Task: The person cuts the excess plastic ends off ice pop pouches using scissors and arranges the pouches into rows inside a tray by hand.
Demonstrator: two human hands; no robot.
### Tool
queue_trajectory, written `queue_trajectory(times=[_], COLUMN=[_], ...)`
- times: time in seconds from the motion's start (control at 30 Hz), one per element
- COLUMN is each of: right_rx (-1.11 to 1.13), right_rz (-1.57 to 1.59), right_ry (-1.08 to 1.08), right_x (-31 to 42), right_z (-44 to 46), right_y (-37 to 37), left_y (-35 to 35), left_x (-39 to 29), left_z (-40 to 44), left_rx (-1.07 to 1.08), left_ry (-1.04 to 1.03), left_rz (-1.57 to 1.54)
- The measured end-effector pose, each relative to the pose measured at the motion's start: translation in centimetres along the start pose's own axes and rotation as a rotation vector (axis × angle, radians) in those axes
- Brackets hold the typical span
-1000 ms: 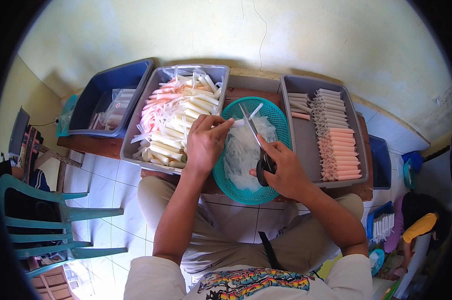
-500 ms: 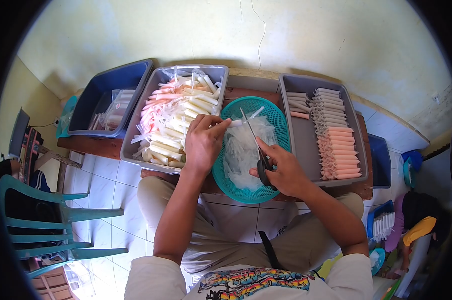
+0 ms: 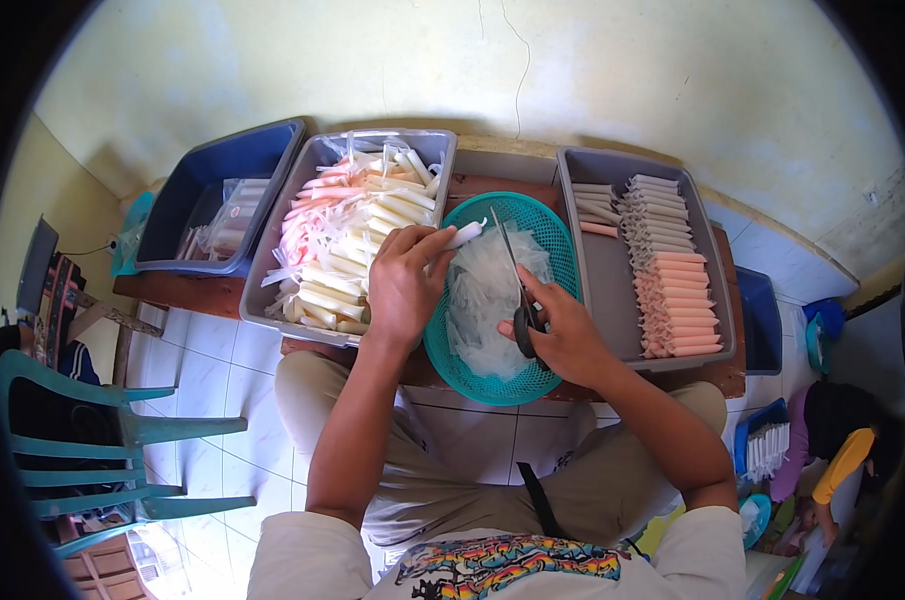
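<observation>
Over the left rim of the teal basket [image 3: 438, 350], my left hand [image 3: 406, 280] pinches a white filled tube [image 3: 463, 236] whose short end points right. My right hand [image 3: 565, 335] is closed on black-handled scissors [image 3: 513, 260], their blades pointing up beside the tube's tip without touching it. Clear plastic scraps [image 3: 493, 310] lie in the basket beneath. To the left, a grey tray [image 3: 268, 296] is heaped with cream and pink tubes with long loose plastic ends [image 3: 318, 225]. On the right, another grey tray [image 3: 613, 290] holds trimmed white and pink tubes [image 3: 683, 300] in rows.
A blue tray [image 3: 188, 190] with bagged tubes sits at the far left of the wooden bench [image 3: 208, 294]. Below it stands a green chair [image 3: 83, 395]. At the lower right, another person [image 3: 843, 450] bends near a small blue container of white tubes [image 3: 768, 450].
The long plastic end of the held tube is gone, leaving a short tip. The tube now tilts up to the right, and the scissors have shifted slightly.
</observation>
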State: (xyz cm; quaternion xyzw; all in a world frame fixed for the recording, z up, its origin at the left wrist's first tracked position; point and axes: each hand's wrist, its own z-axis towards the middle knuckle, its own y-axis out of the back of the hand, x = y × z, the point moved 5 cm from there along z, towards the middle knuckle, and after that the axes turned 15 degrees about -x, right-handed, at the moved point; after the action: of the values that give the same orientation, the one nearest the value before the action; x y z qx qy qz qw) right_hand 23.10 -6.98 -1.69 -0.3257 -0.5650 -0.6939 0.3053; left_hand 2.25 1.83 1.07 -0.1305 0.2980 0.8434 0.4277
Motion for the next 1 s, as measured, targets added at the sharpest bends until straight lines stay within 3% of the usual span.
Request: queue_trajectory(times=[0.1, 0.17, 0.37, 0.47, 0.53, 0.7, 1.0], right_rx=[0.035, 0.115, 0.066, 0.013, 0.046, 0.069, 0.162], right_rz=[-0.02, 0.08, -0.218, -0.273, -0.32, -0.388, -0.54], right_ry=[-0.047, -0.21, 0.031, 0.082, 0.059, 0.102, -0.004], right_x=[0.2, 0.7, -1.7, -3.2, -3.3, -4.0, -2.3], right_z=[0.2, 0.2, 1.0, 1.0, 1.1, 1.1, 1.1], right_y=[-0.9, -1.6, -4.7, -5.9, -6.2, -7.3, -7.5], left_y=[-0.1, -0.1, 0.0, 0.0, -0.4, -0.6, -0.9], left_x=[-0.4, -0.5, -0.6, -0.5, 0.1, 0.0, -0.1], left_z=[0.2, 0.2, 0.3, 0.2, 0.0, -0.3, -0.6], left_rx=[-0.029, -0.05, -0.081, -0.047, -0.017, 0.008, -0.02], left_ry=[0.036, 0.06, 0.044, 0.2, 0.299, 0.305, 0.285], left_rz=[-0.069, -0.11, -0.166, -0.259, -0.357, -0.396, -0.448])
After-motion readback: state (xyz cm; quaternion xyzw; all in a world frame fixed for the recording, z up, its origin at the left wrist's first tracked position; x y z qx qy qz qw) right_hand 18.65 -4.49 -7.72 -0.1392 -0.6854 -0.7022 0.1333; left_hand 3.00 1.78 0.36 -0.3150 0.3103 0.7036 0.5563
